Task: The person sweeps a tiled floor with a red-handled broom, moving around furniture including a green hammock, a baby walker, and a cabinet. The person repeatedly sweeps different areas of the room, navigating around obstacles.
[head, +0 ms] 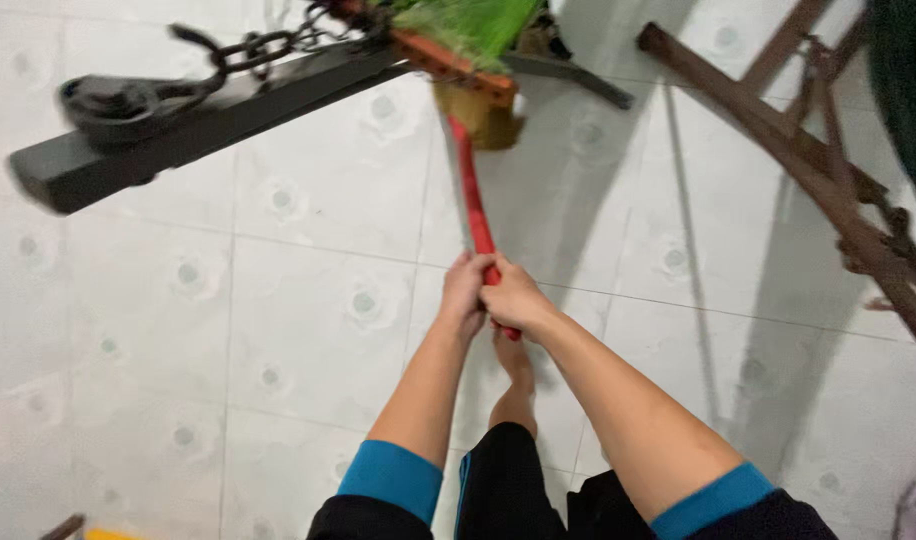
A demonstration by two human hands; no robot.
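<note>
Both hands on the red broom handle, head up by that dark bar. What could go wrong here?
1. The green-bristled broom head sits against the dark metal bar with chain; it may snag.
2. The bare foot is right under the red broom handle; a slip of the left hand or right hand could strike it.
3. The rusty brown metal frame leans close by.

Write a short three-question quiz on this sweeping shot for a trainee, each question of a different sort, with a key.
1. True or false: both the left hand and the right hand grip the red broom handle.
2. What lies past the broom head, to the left?
A. a dark metal beam with a chain
B. a blue bucket
C. a wooden chair
3. Fill in: the person stands on a white ____ floor.

Key: 1 true; 2 A, the dark metal beam; 3 tiled.
</note>
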